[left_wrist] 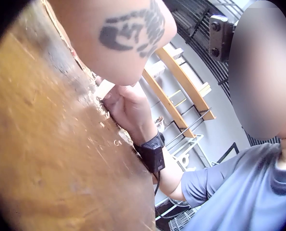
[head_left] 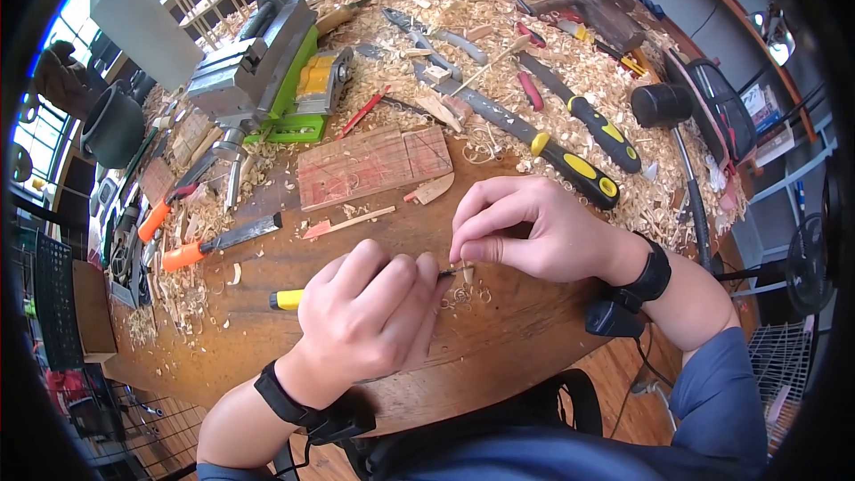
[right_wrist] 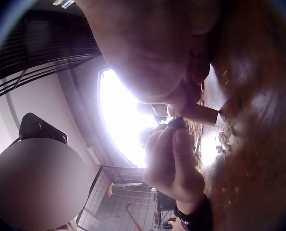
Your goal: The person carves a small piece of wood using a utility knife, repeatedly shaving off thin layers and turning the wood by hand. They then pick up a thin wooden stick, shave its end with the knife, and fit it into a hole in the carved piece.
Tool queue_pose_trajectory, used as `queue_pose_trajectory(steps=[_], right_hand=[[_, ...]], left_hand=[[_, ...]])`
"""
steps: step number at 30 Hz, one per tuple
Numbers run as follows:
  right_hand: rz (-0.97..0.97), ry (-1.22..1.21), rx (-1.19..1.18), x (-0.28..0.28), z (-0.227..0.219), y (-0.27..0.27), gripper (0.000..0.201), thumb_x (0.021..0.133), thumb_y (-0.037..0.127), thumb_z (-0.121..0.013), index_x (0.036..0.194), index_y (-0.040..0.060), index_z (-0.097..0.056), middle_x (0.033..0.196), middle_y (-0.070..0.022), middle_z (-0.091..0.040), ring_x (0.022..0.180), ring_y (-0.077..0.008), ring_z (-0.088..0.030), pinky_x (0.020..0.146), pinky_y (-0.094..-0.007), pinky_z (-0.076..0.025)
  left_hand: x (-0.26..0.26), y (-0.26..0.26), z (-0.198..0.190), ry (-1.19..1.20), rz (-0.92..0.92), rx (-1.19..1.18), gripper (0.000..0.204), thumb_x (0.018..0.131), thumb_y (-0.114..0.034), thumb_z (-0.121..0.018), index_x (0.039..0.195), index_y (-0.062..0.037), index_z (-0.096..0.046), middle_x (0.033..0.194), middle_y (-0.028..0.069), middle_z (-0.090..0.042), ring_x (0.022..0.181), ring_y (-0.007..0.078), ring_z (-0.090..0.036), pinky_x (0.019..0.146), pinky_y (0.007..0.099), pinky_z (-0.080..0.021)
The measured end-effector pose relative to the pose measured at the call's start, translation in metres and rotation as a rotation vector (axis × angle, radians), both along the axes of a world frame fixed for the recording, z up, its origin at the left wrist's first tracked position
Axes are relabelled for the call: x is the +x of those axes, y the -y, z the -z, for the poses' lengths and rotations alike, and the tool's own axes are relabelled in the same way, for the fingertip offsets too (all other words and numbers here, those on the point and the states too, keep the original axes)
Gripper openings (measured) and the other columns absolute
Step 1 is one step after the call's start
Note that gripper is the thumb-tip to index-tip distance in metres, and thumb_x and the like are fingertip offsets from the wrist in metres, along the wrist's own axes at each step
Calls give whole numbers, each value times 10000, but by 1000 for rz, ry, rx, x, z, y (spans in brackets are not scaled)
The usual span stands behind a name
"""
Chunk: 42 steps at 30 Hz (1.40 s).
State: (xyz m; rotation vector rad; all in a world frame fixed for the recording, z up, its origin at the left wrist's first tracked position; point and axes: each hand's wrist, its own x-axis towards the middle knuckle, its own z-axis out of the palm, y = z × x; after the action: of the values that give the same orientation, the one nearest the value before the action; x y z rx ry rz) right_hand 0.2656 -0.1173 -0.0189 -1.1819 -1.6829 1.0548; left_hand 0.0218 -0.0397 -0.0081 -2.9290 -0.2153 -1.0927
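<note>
Wooden piece [right_wrist: 203,115], pinched close over the table [head_left: 240,334] between 2 hands.
The right hand's [head_left: 539,236] grip is closed on it, thumb against fingers; the left hand's [head_left: 365,312] grip curls round a dark tool [head_left: 445,274], its tip beside the wood.

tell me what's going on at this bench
A person is working on wood at a bench. Their left hand grips a yellow-handled tool, its front end close to a small wooden piece that the right hand pinches. Small curled shavings lie on the bench below. A reddish board and an orange-handled tool lie nearby, untouched.
</note>
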Motion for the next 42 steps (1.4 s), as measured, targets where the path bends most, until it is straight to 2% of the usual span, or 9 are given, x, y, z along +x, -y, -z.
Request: queue_pose_trajectory(steps=[28,31,34,36,40,42], right_hand=[[9,1,4,-1,0,1,79,978,-16,-783,1048,-2,-815,1066,-71,-735,969,-170,-731,853,-307,-601],[10,-10,-6,-1,0,1,80,977,-20,-781,1047,-2,-816,1068,-70,-732,968,-170,-731,853,-307,-601],[11,-8,4,-1,1,1,78,978,-16,-782,1047,-2,-816,1064,-70,-730,969,-170,-729,854,-308,-599],[12,11,5,0,-1,2,75,980,-10,-783,1047,-1,-817,1065,-69,-731,971,-170,-726,854,-309,-596],[7,-9,-4,0,0,1,70,984,8,-786,1045,6,-820,1068,-66,-733,973,-169,-717,852,-313,-585],[14,-11,-3,-1,0,1,70,986,8,-784,1045,8,-821,1067,-65,-734,972,-169,-717,853,-313,-585]], left_hand=[[1,-4,3,23,27,-25,256,715,-62,-850,942,28,-771,773,26,-541,670,186,-542,531,306,-442],[0,-2,2,-7,22,-26,240,722,-70,-843,934,18,-773,777,21,-539,683,182,-544,524,306,-437],[-1,0,4,-48,55,-51,319,661,-52,-869,949,54,-780,753,59,-591,619,224,-544,507,347,-432],[-1,1,9,-153,102,-52,320,658,-62,-869,945,49,-781,752,57,-591,624,223,-546,512,345,-438],[-1,0,7,-128,112,-51,320,659,-70,-868,943,47,-781,750,53,-586,625,222,-547,511,345,-438],[0,-2,4,-30,45,-5,249,738,-98,-838,955,7,-777,784,9,-537,700,175,-555,513,312,-439]])
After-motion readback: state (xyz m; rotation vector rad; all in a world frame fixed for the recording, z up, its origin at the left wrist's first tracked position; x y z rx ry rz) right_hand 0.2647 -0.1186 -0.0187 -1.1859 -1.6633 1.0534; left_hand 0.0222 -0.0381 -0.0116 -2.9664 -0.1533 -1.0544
